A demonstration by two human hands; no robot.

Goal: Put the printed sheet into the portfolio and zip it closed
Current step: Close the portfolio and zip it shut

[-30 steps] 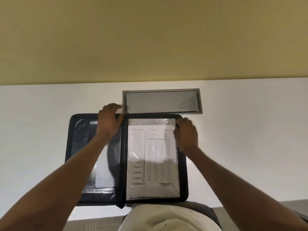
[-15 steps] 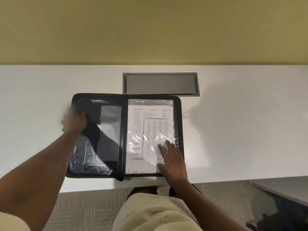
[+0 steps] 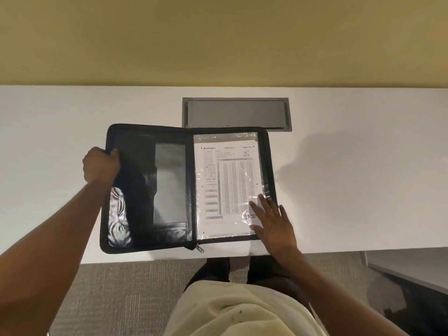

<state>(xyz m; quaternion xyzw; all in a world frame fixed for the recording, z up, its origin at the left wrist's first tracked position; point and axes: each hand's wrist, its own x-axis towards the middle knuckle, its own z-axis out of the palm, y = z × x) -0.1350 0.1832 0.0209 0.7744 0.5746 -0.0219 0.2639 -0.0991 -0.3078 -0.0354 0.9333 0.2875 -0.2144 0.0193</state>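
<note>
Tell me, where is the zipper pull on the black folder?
The zipper pull hangs at the portfolio's near edge, below its spine, between both hands.

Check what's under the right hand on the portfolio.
The flat right hand presses the printed sheet's lower-right corner, in its clear plastic sleeve, on the open black zip portfolio. That corner's print is covered.

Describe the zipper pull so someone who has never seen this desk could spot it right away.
On the white desk lies an open black portfolio. Follow its central spine down to the near edge: the zipper pull hangs there, a small silvery metal tab, the only shiny metal on the black border.
</note>
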